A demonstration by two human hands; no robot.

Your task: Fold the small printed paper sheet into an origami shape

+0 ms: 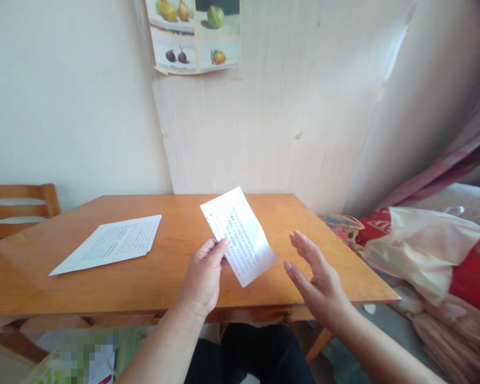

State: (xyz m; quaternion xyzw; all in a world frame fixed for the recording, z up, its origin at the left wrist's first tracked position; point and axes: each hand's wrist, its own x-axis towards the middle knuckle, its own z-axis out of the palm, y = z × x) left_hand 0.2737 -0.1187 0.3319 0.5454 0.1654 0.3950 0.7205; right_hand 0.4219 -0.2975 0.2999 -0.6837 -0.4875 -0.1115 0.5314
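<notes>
My left hand [205, 274] pinches a small printed sheet of paper [240, 237] by its left edge, thumb on top. The sheet is tilted above the table and has rows of dark print, with a blank white band at its upper end. To the right of the paper, my right hand [318, 282] is held in the air with fingers stretched out and thumb apart, touching nothing. Farther left, a stack of printed paper [112, 242] lies on the wooden table [176, 282].
A wooden chair [20, 205] stands at the left end of the table. Bags and cloth, among them a pale plastic bag [420, 250], are heaped at the right. On the board [272, 133] behind the table hangs a sheet of fruit paintings [196, 37].
</notes>
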